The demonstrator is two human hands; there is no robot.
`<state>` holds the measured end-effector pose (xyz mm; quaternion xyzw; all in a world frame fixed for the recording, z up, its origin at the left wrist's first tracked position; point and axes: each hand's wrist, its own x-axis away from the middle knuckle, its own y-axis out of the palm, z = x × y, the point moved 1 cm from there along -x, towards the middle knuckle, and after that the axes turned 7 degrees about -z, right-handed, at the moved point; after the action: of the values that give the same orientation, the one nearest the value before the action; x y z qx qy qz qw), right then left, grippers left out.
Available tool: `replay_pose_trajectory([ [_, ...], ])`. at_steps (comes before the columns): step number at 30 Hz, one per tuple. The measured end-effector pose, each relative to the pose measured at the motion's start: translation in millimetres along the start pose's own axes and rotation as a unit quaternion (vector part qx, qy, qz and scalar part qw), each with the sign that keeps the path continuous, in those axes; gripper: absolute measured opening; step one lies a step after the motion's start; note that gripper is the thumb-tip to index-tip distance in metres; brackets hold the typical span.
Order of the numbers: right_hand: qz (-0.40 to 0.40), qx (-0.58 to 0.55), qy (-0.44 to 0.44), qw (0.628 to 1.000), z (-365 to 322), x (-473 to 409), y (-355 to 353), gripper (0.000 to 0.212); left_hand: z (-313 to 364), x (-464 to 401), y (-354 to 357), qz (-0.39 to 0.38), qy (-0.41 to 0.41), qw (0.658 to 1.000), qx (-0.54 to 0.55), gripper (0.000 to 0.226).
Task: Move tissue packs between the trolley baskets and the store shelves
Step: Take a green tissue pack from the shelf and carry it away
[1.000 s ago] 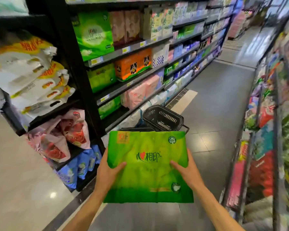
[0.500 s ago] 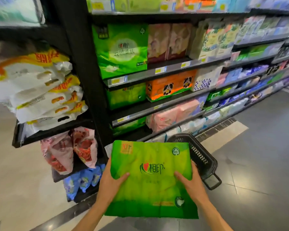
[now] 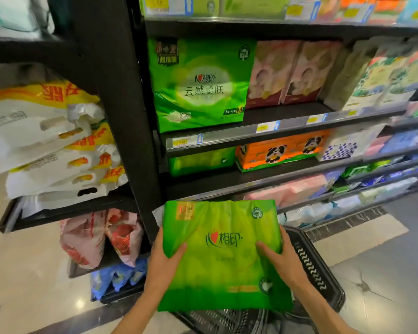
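A flat green tissue pack (image 3: 223, 256) is held in front of me, above the black trolley basket (image 3: 316, 268). My left hand (image 3: 164, 263) grips its left edge with the thumb on top. On the right side, my right hand (image 3: 280, 261) grips it the same way. Directly ahead stand the black store shelves (image 3: 270, 114). A large green tissue pack (image 3: 198, 85) stands on the upper shelf. A low green pack (image 3: 200, 161) lies on the shelf below it.
An orange panda box (image 3: 280, 150) and pink packs (image 3: 292, 71) fill the shelves to the right. The black shelf upright (image 3: 123, 104) is at left. Beyond it hang white and yellow bags (image 3: 51, 141) over red-patterned bags (image 3: 101, 235). Grey floor (image 3: 384, 273) lies at right.
My view has turned left from the aisle toward the shelves, which are now closer. Both hands still hold the green pack, now over the basket's near end.
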<state>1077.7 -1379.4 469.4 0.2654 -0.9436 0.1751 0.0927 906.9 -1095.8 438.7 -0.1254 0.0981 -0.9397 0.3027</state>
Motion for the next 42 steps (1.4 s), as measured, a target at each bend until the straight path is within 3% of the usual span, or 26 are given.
replay_pose_trajectory([
  [4,-0.013,-0.013,0.004,1.000,-15,-58,-14,0.123,13,-45,3,0.009,0.015,0.999,0.027,0.091],
  [13,-0.082,0.023,-0.042,0.995,-48,-145,-38,0.087,37,-98,22,0.083,0.009,0.996,0.014,0.109],
  [23,-0.156,0.080,-0.110,0.978,-54,-261,-71,0.102,53,-152,68,0.189,0.043,0.980,0.038,0.115],
  [34,-0.123,0.029,-0.200,0.972,-7,-318,-57,0.091,15,-188,89,0.208,0.127,0.969,0.024,0.106],
  [42,-0.029,0.030,-0.315,0.948,17,-302,-57,0.090,-3,-171,110,0.286,0.199,0.937,0.026,0.107],
])
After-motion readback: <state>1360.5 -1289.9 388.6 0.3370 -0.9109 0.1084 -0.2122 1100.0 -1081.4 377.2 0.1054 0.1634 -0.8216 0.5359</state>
